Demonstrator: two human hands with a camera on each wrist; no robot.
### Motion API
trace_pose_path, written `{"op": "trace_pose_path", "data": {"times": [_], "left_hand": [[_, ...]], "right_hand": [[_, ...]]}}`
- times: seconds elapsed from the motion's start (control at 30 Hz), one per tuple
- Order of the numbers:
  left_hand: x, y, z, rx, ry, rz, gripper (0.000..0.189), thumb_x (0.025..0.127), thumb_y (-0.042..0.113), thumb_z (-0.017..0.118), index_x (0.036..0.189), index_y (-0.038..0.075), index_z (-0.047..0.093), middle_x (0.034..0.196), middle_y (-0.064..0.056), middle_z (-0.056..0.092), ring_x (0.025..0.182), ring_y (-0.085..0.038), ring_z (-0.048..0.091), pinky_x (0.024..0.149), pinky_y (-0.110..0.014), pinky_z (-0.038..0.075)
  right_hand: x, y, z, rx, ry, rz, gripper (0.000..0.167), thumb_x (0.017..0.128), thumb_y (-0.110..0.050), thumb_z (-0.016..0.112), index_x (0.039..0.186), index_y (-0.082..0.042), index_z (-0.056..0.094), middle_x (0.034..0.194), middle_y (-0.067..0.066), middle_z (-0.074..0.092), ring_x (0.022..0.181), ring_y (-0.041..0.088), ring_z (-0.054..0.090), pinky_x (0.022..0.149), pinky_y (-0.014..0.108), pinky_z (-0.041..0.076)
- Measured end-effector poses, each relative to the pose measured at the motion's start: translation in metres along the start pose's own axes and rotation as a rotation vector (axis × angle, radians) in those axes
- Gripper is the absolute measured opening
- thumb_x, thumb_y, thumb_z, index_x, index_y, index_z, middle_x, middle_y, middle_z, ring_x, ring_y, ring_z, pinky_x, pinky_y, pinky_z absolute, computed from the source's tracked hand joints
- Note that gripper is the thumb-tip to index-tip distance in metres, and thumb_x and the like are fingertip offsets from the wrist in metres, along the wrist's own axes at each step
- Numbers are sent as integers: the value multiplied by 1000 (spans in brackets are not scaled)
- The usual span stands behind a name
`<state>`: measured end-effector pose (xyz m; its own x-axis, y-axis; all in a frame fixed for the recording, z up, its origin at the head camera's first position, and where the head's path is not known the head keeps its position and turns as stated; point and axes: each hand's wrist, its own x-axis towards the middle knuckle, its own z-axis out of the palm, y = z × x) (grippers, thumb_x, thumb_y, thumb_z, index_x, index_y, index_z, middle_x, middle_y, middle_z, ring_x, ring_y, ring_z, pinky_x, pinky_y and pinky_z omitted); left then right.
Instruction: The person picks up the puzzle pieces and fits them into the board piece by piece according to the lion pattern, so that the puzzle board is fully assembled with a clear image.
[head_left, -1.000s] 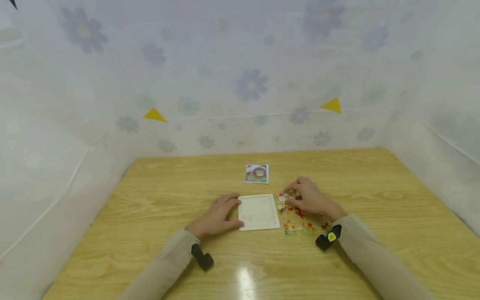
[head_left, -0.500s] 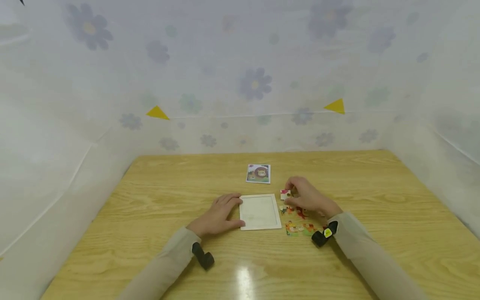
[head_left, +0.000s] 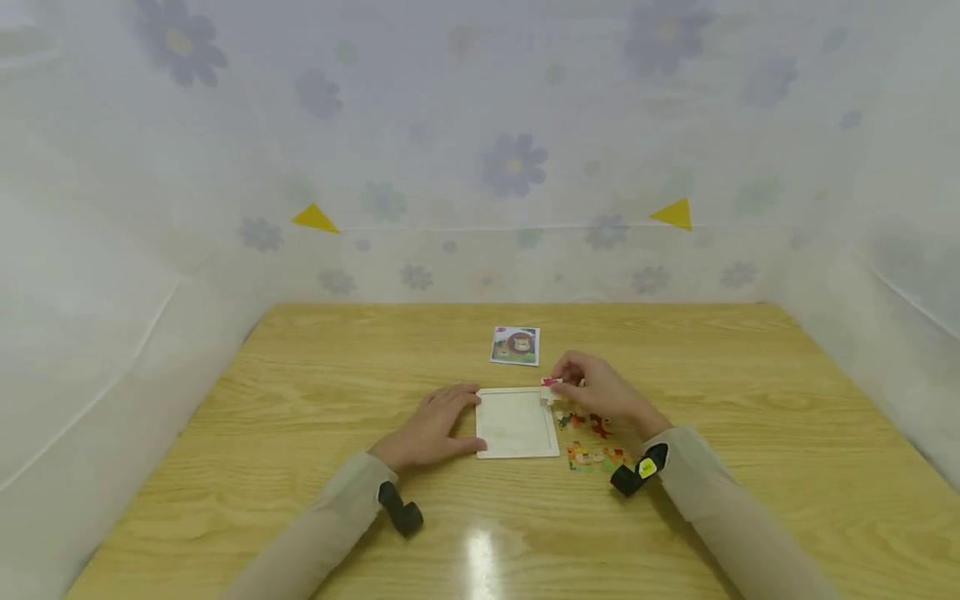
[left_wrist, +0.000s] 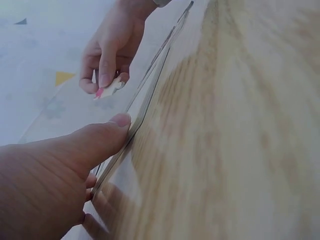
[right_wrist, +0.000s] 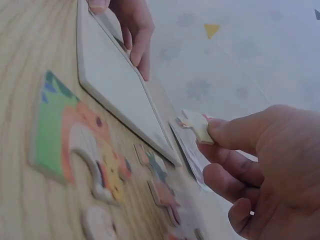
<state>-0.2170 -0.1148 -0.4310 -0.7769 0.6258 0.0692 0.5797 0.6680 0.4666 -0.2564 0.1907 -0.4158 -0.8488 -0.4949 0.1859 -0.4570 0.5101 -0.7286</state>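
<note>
My right hand (head_left: 603,393) pinches a jigsaw puzzle piece (right_wrist: 196,126) between thumb and fingers, its white face marked with pink. The piece is over the upper right corner of a square white puzzle tray (head_left: 519,456), tilted in the head view. Along the tray's left side rests my left hand (head_left: 435,429), fingers extended, its thumb (left_wrist: 107,137) on the rim near the lower corner and the fingertips at the upper one. No pieces lie inside the tray. Right of it, below my right hand, several loose colourful puzzle pieces (head_left: 598,456) lie in rows, partly hidden by that hand.
Behind the tray lies a square picture card (head_left: 515,346) showing a lion. The wooden table (head_left: 315,358) is bordered by white flowered sheeting (head_left: 450,183) at the back and sides. Yellow triangles (head_left: 672,214) are fixed to the back sheet.
My right hand has picked the white and pink puzzle piece up from the loose rows and carried it left to the tray's upper right corner. The left hand has stayed on the tray.
</note>
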Motion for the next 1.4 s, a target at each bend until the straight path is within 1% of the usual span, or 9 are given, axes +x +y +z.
{"op": "trace_pose_path", "data": {"times": [0.13, 0.3, 0.43, 0.53, 0.67, 0.9, 1.07, 1.2, 1.4], "left_hand": [[0, 0, 0, -7, -3, -8, 67, 89, 48, 64, 139, 6, 46, 156, -9, 32, 145, -29, 26, 118, -50, 16], [0, 0, 1, -12, 1, -10, 66, 89, 48, 64, 137, 6, 48, 156, -9, 31, 145, -30, 25, 118, -50, 16], [0, 0, 2, -10, -1, -10, 66, 89, 49, 63, 137, 7, 48, 157, -9, 30, 145, -30, 24, 118, -51, 16], [1, 0, 2, -16, 2, -8, 66, 89, 49, 63, 137, 6, 48, 157, -9, 30, 145, -30, 24, 118, -51, 15], [1, 0, 1, -20, 1, -12, 65, 89, 48, 64, 137, 6, 48, 157, -9, 30, 145, -31, 24, 117, -52, 16], [0, -1, 2, -18, -3, -14, 65, 89, 48, 64, 136, 6, 49, 157, -8, 30, 145, -31, 24, 116, -53, 17], [0, 0, 1, -15, 2, -6, 64, 89, 48, 64, 136, 6, 49, 156, -8, 31, 145, -31, 24, 116, -53, 18], [0, 2, 2, -16, 10, 10, 64, 90, 47, 64, 135, 5, 49, 156, -10, 32, 144, -32, 25, 116, -54, 18], [1, 3, 2, 4, -8, 9, 64, 90, 48, 63, 136, 6, 48, 156, -10, 31, 145, -32, 24, 116, -53, 18]], "right_hand": [[7, -7, 12, 18, -24, -6, 8, 92, -11, 65, 98, -7, 63, 81, 3, 63, 64, 10, 52, 57, 24, 46], [18, -11, 31, 1, -28, -17, 9, 89, -12, 69, 97, -7, 67, 78, 2, 65, 62, 7, 54, 55, 23, 46], [25, -15, 42, -29, -11, -11, 6, 88, -11, 70, 94, -10, 69, 74, -1, 64, 62, 8, 52, 55, 22, 43], [28, -18, 48, -50, 18, 3, 5, 87, -11, 70, 91, -11, 70, 72, -1, 63, 61, 8, 51, 56, 22, 42], [31, -21, 53, -79, 38, 39, 4, 86, -11, 70, 91, -10, 70, 71, -1, 63, 62, 8, 51, 56, 22, 42], [35, -30, 59, -103, 31, 130, 4, 85, -12, 70, 89, -12, 71, 70, -1, 61, 62, 9, 49, 56, 22, 40], [40, -38, 61, -136, 24, 173, 5, 85, -14, 71, 89, -11, 72, 73, 0, 64, 63, 10, 51, 57, 23, 41], [43, -44, 63, -135, 21, 242, 6, 83, -17, 72, 88, -13, 73, 75, -1, 66, 65, 10, 53, 58, 22, 42], [46, -50, 66, -110, 12, 352, 11, 82, -22, 75, 87, -12, 73, 74, -1, 66, 66, 11, 54, 57, 22, 41]]}}
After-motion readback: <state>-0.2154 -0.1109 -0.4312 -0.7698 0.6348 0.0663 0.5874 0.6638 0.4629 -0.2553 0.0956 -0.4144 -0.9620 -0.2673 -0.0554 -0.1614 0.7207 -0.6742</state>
